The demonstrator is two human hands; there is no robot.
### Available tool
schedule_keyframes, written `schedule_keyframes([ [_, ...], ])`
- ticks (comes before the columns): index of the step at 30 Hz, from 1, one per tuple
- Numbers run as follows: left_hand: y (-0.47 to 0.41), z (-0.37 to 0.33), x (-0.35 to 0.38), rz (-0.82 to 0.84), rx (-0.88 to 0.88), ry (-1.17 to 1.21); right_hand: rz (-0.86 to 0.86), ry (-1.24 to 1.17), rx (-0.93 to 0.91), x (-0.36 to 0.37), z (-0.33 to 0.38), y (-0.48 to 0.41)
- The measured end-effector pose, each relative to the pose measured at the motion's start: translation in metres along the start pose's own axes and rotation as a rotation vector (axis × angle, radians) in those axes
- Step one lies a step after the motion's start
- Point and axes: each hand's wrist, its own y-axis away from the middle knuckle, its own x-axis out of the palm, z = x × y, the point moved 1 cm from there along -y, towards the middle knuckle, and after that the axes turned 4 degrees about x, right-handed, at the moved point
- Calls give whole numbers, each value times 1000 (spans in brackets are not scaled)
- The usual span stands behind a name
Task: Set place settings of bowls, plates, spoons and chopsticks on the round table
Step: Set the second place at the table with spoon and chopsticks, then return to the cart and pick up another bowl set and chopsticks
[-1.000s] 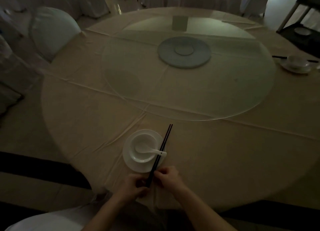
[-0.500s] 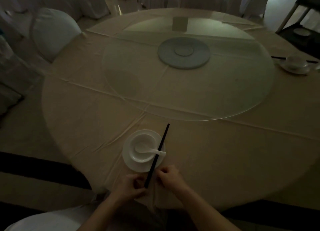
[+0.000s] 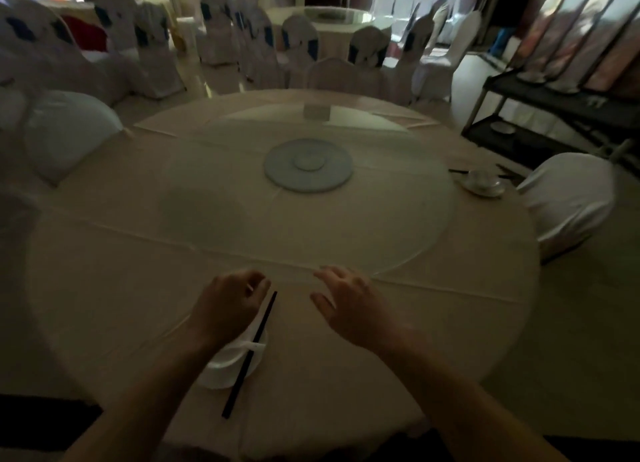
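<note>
A white plate (image 3: 221, 375) with a bowl and a white spoon (image 3: 254, 346) lies near the front edge of the round table (image 3: 433, 323). Black chopsticks (image 3: 249, 356) rest across the plate's right side, pointing away from me. My left hand (image 3: 227, 305) hovers above the plate and hides most of the bowl, its fingers loosely curled and holding nothing. My right hand (image 3: 349, 305) hangs over the cloth to the right of the chopsticks, fingers spread. A second setting (image 3: 483, 182) with bowl, plate and chopsticks sits at the table's right edge.
A glass turntable (image 3: 398, 226) with a grey hub (image 3: 308, 165) covers the table's middle. White-covered chairs stand at the left (image 3: 65, 132) and right (image 3: 568, 198). A dark trolley (image 3: 554, 115) holding a plate stands at the back right. More tables and chairs fill the room behind.
Both hands have let go of the chopsticks' near ends and lifted forward over the table. The chopsticks now lie on the plate. My view has tilted up, showing the room.
</note>
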Motion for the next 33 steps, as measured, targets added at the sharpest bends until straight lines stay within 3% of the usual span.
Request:
schedule_keyframes([
  [8,-82,-185,38,-33,219,96,-270,174,76,-162,-133,41],
  [18,-157,-468,178,46,540,141,-504,130,413,-338,-380,152],
  [25,-209,-609,276,147,650,235,-589,93,584,-407,-521,193],
  [33,-310,-742,395,238,735,234,-613,86,675,-457,-681,179],
])
